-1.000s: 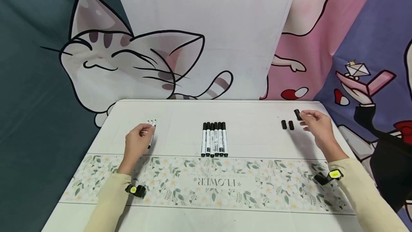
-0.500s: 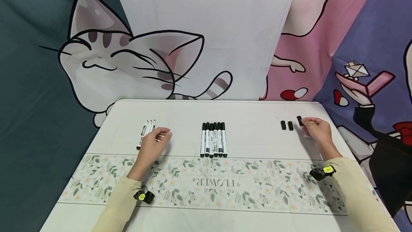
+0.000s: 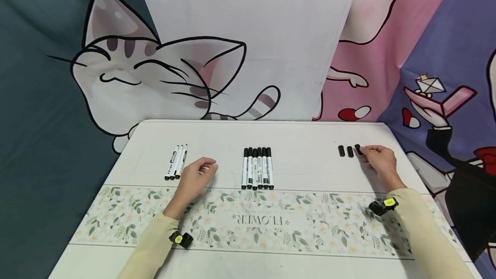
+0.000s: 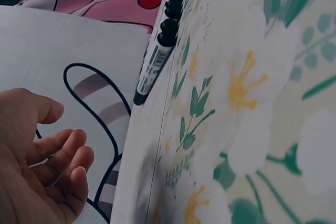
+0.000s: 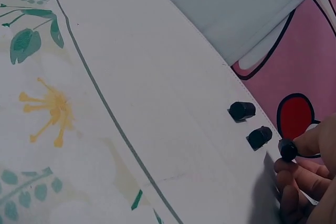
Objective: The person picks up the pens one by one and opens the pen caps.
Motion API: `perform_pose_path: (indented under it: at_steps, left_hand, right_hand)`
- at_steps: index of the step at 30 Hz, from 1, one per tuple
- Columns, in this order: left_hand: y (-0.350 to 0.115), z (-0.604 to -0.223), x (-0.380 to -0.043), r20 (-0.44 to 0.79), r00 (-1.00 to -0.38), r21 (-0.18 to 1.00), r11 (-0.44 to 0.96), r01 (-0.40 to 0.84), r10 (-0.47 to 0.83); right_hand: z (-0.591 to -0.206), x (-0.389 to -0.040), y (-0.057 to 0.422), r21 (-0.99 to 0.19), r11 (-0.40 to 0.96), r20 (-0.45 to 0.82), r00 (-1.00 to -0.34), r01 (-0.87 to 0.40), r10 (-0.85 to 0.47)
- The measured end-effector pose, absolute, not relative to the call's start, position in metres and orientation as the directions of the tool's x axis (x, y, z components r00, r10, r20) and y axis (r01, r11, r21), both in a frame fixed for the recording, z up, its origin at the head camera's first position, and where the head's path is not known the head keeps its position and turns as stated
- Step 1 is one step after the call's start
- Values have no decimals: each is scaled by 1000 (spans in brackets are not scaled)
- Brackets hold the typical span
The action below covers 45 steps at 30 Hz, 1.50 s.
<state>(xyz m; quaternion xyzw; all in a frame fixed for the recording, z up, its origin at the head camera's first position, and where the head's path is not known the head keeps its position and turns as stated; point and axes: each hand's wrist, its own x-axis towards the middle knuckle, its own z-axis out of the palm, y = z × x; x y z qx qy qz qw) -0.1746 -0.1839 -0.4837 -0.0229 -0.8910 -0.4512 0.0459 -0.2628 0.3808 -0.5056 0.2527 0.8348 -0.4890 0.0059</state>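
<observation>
My right hand [image 3: 379,159] pinches a black marker cap [image 5: 287,149] between thumb and fingers, at the right end of a short row. Two more black caps [image 3: 341,150] lie just left of it on the table. My left hand [image 3: 196,177] holds nothing; its fingers are loosely curled in the air, between two groups of markers. To its left lie three uncapped white markers [image 3: 176,162], side by side with their tips pointing away. On its other side, several capped markers [image 3: 257,168] form a tight row at mid-table.
A white mat [image 3: 306,162] covers the table, with a floral band [image 3: 255,218] lettered FLOWER across it. Behind the far edge hangs a cloth backdrop [image 3: 232,12] with a cartoon cat. A camera is strapped to each wrist.
My left hand has left the uncapped markers and moved right, toward the capped row. My right hand has brought its cap nearer and lower, in line with the other two.
</observation>
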Motion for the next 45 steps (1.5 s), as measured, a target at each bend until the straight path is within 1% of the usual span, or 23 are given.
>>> perform_pose_path:
  at_steps: [4, 7, 16, 21, 24, 29, 34, 40, 45]
  left_hand:
    - [-179, -486, -176, 94, -995, 804, 590, 83, 11]
    - [-175, -485, -177, 95, -995, 802, 592, 86, 15]
    - [-165, -484, -182, 118, -993, 790, 603, 112, 30]
    - [-159, -485, -187, 120, -992, 787, 605, 122, 44]
    - [-155, -487, -191, 105, -993, 782, 613, 112, 47]
    - [-146, -491, -196, 95, -994, 763, 638, 102, 45]
    - [-138, -493, -198, 100, -993, 743, 659, 121, 69]
    - [-127, -493, -200, 70, -993, 727, 677, 117, 97]
    - [-120, -497, -202, 44, -994, 711, 696, 100, 98]
  right_hand:
    - [-506, -264, 379, -783, 434, -263, -869, 446, 418]
    - [-506, -264, 377, -773, 435, -276, -862, 461, 425]
    - [-503, -264, 377, -780, 427, -281, -865, 458, 415]
    - [-494, -261, 377, -779, 445, -267, -876, 442, 401]
    - [-484, -258, 373, -783, 481, -215, -897, 395, 387]
    - [-464, -251, 357, -782, 560, -77, -935, 272, 347]
    - [-443, -241, 337, -800, 580, 18, -960, 154, 280]
    - [-427, -227, 312, -782, 623, 139, -968, 22, 208]
    - [-420, -215, 289, -757, 650, 205, -970, -75, 127]
